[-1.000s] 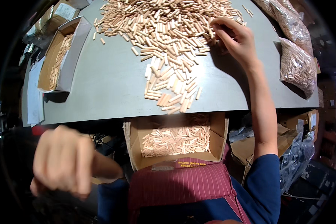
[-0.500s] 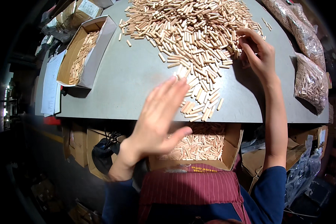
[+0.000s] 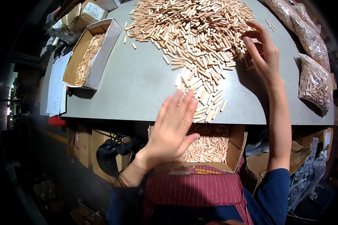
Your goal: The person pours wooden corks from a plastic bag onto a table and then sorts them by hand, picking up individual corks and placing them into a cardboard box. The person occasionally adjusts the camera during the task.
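A large heap of short wooden dowels (image 3: 199,33) covers the far middle of the grey table (image 3: 131,86) and narrows toward its near edge. My left hand (image 3: 172,125) hovers flat, palm down, over the near end of that strip, its fingers stretched out and nothing held. Under it, an open cardboard box (image 3: 236,146) below the table edge holds many more dowels. At the heap's right side is my right hand (image 3: 264,54), thumb and fingers curved and apart, touching or close to the outer dowels. Its lower fingers are partly hidden.
A long white carton (image 3: 105,56) with dowels stands at the left, beside paper sheets (image 3: 58,84). Clear plastic bags of dowels (image 3: 315,84) line the right edge. Below the table are another cardboard box (image 3: 101,150) and crumpled plastic (image 3: 308,176).
My left hand has drawn back slightly toward the table's near edge and to the right. The right hand stays by the heap, its fingers a little wider apart.
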{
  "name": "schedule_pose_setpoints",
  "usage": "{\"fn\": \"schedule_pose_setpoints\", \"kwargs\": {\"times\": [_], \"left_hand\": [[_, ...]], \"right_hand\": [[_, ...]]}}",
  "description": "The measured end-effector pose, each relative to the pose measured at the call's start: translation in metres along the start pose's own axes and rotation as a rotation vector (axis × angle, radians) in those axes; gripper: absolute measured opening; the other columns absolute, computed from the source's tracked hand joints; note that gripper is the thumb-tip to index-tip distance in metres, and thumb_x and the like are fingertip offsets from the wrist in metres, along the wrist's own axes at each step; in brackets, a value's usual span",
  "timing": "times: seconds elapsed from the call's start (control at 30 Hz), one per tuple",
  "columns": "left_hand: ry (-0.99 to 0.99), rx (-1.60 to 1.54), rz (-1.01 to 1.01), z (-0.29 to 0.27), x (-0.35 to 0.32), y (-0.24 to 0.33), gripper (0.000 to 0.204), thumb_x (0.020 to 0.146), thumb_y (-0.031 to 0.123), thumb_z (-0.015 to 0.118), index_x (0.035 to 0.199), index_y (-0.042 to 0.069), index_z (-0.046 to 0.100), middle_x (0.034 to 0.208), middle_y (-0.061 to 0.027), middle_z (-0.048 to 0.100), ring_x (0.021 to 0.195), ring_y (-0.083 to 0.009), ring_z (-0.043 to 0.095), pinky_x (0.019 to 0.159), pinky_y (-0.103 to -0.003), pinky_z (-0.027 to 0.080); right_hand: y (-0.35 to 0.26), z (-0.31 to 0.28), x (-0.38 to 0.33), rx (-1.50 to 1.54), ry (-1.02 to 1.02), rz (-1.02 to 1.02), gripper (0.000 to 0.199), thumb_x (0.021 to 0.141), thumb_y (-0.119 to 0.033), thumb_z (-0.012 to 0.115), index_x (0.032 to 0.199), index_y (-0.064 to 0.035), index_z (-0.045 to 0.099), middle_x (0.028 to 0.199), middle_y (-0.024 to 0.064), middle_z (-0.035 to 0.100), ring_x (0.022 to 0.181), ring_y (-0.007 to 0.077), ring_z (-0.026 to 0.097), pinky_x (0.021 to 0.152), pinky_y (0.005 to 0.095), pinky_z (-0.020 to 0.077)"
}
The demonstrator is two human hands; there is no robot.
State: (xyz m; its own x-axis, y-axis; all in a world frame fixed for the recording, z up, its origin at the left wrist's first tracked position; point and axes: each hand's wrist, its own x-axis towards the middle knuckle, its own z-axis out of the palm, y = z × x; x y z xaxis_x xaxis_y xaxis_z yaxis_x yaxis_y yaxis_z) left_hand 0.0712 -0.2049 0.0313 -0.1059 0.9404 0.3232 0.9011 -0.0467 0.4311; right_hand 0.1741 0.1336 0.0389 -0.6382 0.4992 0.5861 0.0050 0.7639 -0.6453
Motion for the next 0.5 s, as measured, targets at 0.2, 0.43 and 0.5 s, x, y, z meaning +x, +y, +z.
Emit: {"fn": "schedule_pose_setpoints", "kwargs": {"times": [0.2, 0.43, 0.5], "left_hand": [[0.002, 0.176, 0.042, 0.007, -0.004, 0.001, 0.073, 0.086, 0.022, 0.076, 0.152, 0.001, 0.052, 0.164, -0.0229, 0.041, 0.155, -0.0472, 0.031, 0.126, -0.059, 0.020], [0.044, 0.191, 0.131, 0.008, -0.013, 0.001, 0.045, 0.085, 0.015, 0.072, 0.129, 0.006, 0.072, 0.145, -0.0097, 0.064, 0.144, -0.0351, 0.051, 0.124, -0.055, 0.024], [0.110, 0.117, 0.183, 0.005, -0.019, 0.003, 0.033, 0.082, 0.010, 0.070, 0.114, 0.007, 0.079, 0.129, -0.0080, 0.073, 0.132, -0.0306, 0.063, 0.123, -0.053, 0.029]], "right_hand": [[0.001, -0.002, 0.000, -0.014, -0.036, -0.004, 0.026, 0.100, -0.011, 0.068, 0.126, -0.0075, 0.068, 0.099, 0.0080, 0.078, 0.076, 0.0148, 0.074, 0.069, 0.0294, 0.0559], [0.003, -0.002, -0.001, -0.078, -0.067, -0.064, 0.016, 0.099, -0.009, 0.069, 0.113, -0.0049, 0.073, 0.091, 0.0113, 0.075, 0.076, 0.0198, 0.073, 0.071, 0.0312, 0.0551], [0.002, -0.001, -0.001, -0.086, -0.058, -0.067, 0.016, 0.098, -0.009, 0.069, 0.114, -0.0051, 0.073, 0.091, 0.0114, 0.075, 0.076, 0.0197, 0.073, 0.070, 0.0313, 0.0550]]}}
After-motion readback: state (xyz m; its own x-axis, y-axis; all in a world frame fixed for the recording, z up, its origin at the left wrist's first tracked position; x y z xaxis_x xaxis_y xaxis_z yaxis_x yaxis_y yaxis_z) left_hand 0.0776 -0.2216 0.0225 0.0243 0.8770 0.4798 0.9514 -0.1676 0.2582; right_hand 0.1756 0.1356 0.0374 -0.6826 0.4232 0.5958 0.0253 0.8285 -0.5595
